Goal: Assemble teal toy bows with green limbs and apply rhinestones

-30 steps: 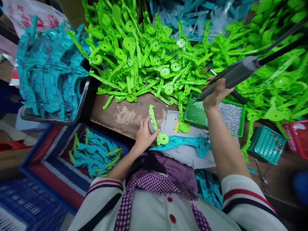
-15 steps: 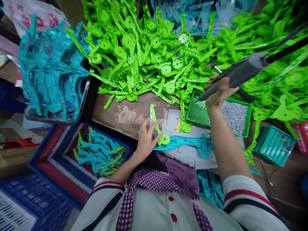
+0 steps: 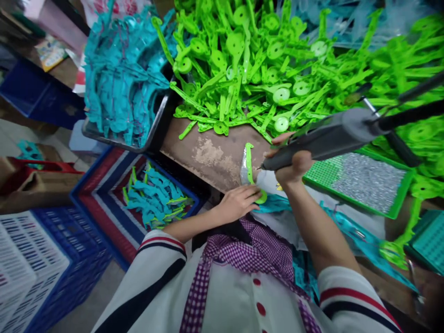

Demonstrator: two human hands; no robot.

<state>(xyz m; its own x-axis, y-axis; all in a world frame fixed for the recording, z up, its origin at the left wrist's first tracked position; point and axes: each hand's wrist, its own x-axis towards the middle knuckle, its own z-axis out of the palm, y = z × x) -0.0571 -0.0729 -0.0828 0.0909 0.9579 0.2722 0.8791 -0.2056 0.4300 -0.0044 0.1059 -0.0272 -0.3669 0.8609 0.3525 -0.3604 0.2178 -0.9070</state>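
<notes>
1. Where the tabletop (image 3: 215, 157) meets the person's body, the left hand (image 3: 239, 202) presses flat on a green plastic piece (image 3: 250, 172), fingers spread narrow over its round end, pinning it rather than gripping.
2. Piece: bright green, thin, a long strip with a disc at the near end and a clear strip alongside. It sits at the near tabletop edge, on a grey cloth (image 3: 277, 217).
3. Handling guess: light, stiff but bendy, slick moulded plastic, likely to skid; best held down at the disc end.
4. Right hand (image 3: 293, 164), fingers wrapped around a grey electric screwdriver (image 3: 322, 138), tip just beside the piece.
5. Further right, a green tray of screws (image 3: 364, 178).
6. Left, a blue crate (image 3: 104, 185) of teal parts (image 3: 154, 199).
7. Far back, a green parts heap (image 3: 263, 69) and a teal stack (image 3: 121, 78).
</notes>
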